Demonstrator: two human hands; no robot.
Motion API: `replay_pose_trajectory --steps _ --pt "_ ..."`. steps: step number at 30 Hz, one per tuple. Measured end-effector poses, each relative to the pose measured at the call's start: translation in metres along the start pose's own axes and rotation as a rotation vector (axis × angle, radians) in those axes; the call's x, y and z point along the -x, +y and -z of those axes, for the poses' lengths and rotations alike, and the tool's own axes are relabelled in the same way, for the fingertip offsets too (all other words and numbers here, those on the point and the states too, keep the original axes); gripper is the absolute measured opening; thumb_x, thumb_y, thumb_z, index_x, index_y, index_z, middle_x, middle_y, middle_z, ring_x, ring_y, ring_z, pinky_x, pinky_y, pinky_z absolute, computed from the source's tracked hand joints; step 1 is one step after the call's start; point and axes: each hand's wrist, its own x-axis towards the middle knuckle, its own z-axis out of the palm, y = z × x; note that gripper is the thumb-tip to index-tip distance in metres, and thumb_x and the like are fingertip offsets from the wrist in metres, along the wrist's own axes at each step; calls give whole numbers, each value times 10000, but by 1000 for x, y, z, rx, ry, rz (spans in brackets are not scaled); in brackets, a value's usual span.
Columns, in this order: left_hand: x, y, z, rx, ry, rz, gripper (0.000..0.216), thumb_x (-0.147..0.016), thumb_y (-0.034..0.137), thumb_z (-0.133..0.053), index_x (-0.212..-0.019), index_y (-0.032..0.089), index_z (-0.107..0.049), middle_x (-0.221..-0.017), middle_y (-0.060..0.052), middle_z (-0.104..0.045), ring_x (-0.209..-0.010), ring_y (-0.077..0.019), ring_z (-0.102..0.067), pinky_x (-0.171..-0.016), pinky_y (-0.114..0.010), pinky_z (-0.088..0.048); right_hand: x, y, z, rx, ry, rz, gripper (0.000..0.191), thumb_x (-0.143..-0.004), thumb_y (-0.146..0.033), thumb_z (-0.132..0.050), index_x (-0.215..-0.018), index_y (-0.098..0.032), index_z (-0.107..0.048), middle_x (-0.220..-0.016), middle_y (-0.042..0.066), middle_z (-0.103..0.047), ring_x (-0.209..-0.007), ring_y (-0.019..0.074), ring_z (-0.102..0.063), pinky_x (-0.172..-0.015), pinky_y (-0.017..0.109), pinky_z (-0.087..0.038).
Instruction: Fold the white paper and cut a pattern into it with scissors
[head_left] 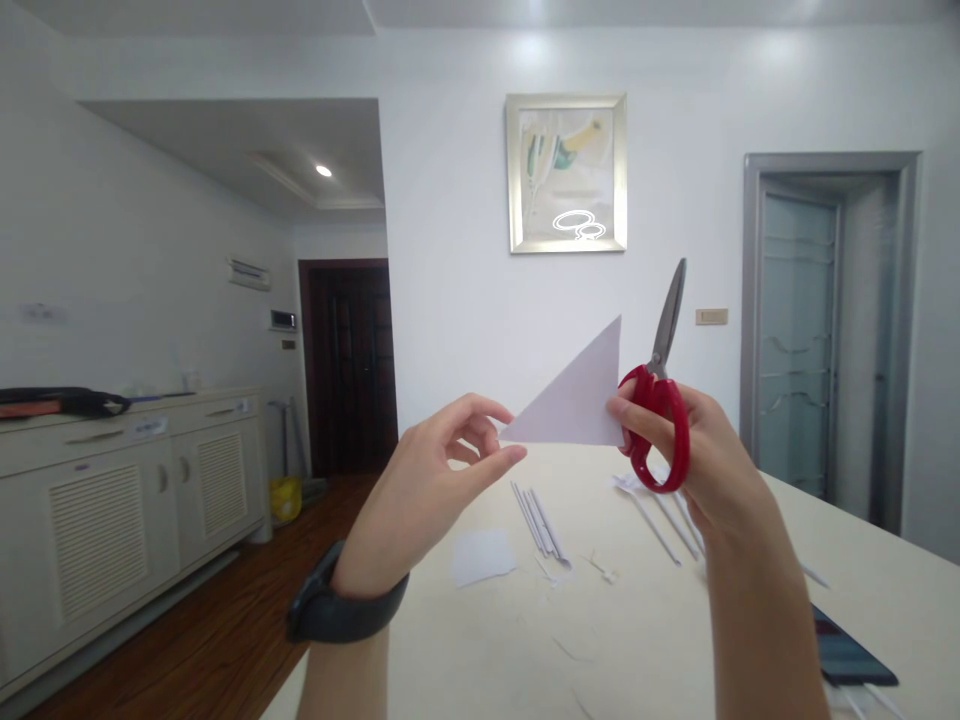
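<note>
A white triangle of paper is held up above the table, one point facing left and one facing up. My right hand pinches its lower right corner between thumb and fingers. Hooked in that same hand is a pair of scissors with red handles, blades together and tilted upward. My left hand, wearing a dark wristband, has thumb and forefinger apart around the triangle's left point. Whether its other fingers touch the paper I cannot tell.
On the pale table lie several rolled paper sticks, a small paper sheet and thin scraps. More paper sticks lie partly behind my right hand. A phone rests near the right edge.
</note>
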Motion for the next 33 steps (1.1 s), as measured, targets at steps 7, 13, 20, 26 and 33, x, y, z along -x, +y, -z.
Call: replay_pose_trajectory --steps 7,13,20,26,33 --pt "-4 -6 -1 -85 -8 -5 252 -838 406 -589 -1038 253 -597 -1096 -15 -634 -944 -187 -626 -843 -325 -493 -1 1 2 4 24 -18 155 -719 -274 -704 -669 -175 -595 -535 -10 -553 -528 127 -498 -469 219 -384" --pt "-5 -5 -1 -109 40 -32 198 -853 398 -582 -1020 293 -604 -1092 35 -629 -898 -142 -628 -818 -279 -505 -1 2 3 -1 -16 -15 171 -751 -296 -673 -666 -178 -583 -557 -11 -554 -538 122 -492 -480 220 -389" --pt "-2 9 -14 -186 93 -131 364 -840 296 -624 -1182 395 -544 -1148 81 -622 -1029 -119 -586 -860 -234 -490 -3 4 7 18 -80 13 197 -788 -321 -659 -671 -182 -584 -563 -23 -549 -539 108 -483 -490 211 -381" --pt "-4 13 -17 -182 97 -125 269 -858 303 -602 -1120 360 -585 -1146 91 -641 -983 -106 -612 -869 -232 -490 -3 7 11 14 -136 34 176 -807 -329 -649 -713 -192 -592 -603 -20 -554 -576 119 -497 -497 209 -393" --pt "-5 9 -16 -178 88 -116 325 -818 326 -653 -1137 359 -600 -1132 79 -657 -918 -116 -624 -840 -242 -498 -3 7 10 -3 -125 36 153 -812 -313 -643 -732 -190 -601 -600 -18 -548 -563 117 -488 -481 204 -382"
